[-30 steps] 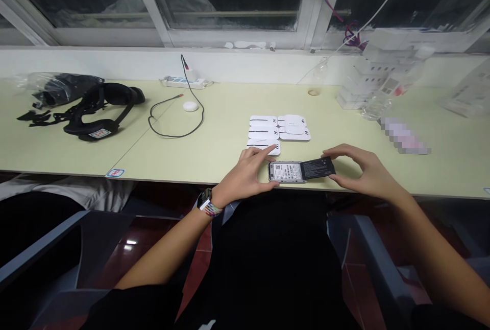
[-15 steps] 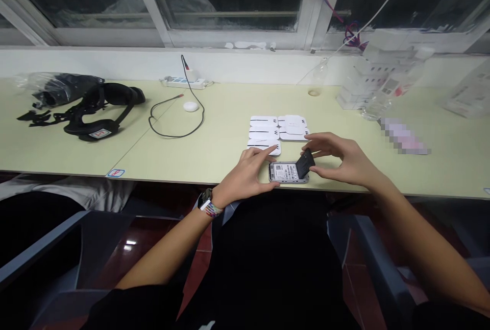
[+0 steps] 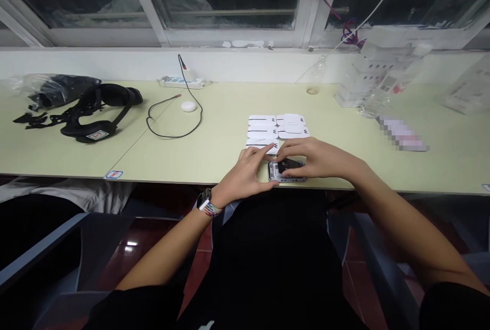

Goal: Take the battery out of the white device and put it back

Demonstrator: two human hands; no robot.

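Observation:
A small open-backed electronic device (image 3: 272, 172), with a printed label inside, lies near the table's front edge. My left hand (image 3: 245, 172) grips its left end, thumb along the near side and fingers at the far side. A flat black battery (image 3: 285, 164) is held in my right hand (image 3: 319, 159), between thumb and fingers. It lies low over the device's open back and covers much of the label; whether it is seated I cannot tell. Just behind stand several white devices (image 3: 262, 132) marked "W" in two columns, with a loose white cover (image 3: 293, 123) on top.
A looped black cable (image 3: 201, 115), a white oval object (image 3: 189, 106) and a power strip (image 3: 182, 82) lie back left. Farther left is a black headset (image 3: 90, 133). White boxes (image 3: 350, 97), plastic bottles (image 3: 370, 109) and a blurred packet (image 3: 403, 136) are at right.
My right hand has moved left and down with the battery, which went from steeply tilted at the device's right end to nearly flat over it. My left hand has stayed in place.

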